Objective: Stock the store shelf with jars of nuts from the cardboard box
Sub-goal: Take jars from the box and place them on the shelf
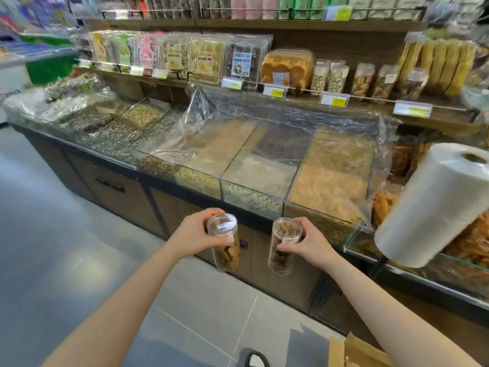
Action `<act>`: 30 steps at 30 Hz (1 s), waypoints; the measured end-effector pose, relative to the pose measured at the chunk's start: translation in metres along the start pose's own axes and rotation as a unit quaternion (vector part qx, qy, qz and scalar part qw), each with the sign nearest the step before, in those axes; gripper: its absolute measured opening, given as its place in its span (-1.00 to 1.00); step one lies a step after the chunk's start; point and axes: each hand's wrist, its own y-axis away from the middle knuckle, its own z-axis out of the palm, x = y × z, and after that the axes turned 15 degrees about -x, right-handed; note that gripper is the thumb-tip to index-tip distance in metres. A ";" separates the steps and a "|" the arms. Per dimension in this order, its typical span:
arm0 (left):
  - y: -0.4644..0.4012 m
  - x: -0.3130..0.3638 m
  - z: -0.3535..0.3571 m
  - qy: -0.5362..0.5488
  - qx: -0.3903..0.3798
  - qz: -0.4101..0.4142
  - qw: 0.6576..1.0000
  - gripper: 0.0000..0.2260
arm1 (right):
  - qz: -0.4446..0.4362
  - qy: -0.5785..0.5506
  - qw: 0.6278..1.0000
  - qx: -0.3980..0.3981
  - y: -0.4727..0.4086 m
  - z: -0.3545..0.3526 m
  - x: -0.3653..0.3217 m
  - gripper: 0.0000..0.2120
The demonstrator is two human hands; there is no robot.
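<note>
My left hand [194, 234] grips a clear plastic jar of brown nuts [226, 245] near its lid, holding it upright in front of the counter. My right hand [309, 242] grips a second clear jar of nuts [283, 247] the same way, a little to the right. Both jars hang in the air below the bulk bins. On the wooden shelf [370, 102] at the back right stand several similar jars [362, 79] behind yellow price tags. A flap of the cardboard box [357, 350] shows at the bottom right, by my right forearm.
Glass bulk bins [259, 176] covered in plastic film run along the counter between me and the shelf. A large roll of plastic bags [434, 205] juts out at the right. Wooden cabinet doors [119, 192] sit below the counter. Grey floor tiles [206, 313] lie underfoot.
</note>
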 end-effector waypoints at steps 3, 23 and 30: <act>-0.057 -0.003 -0.043 0.014 0.004 0.001 1.000 -0.39 | 0.003 -0.009 1.000 0.003 -0.058 -0.025 -0.020 -0.37; -0.379 0.053 -0.215 -0.108 -0.101 0.179 0.973 -0.43 | 0.071 -0.038 0.972 0.221 -0.240 -0.158 -0.095 -0.44; -0.468 0.116 -0.187 -0.103 -0.175 0.244 0.948 -0.40 | 0.110 -0.052 0.937 0.327 -0.217 -0.236 -0.094 -0.43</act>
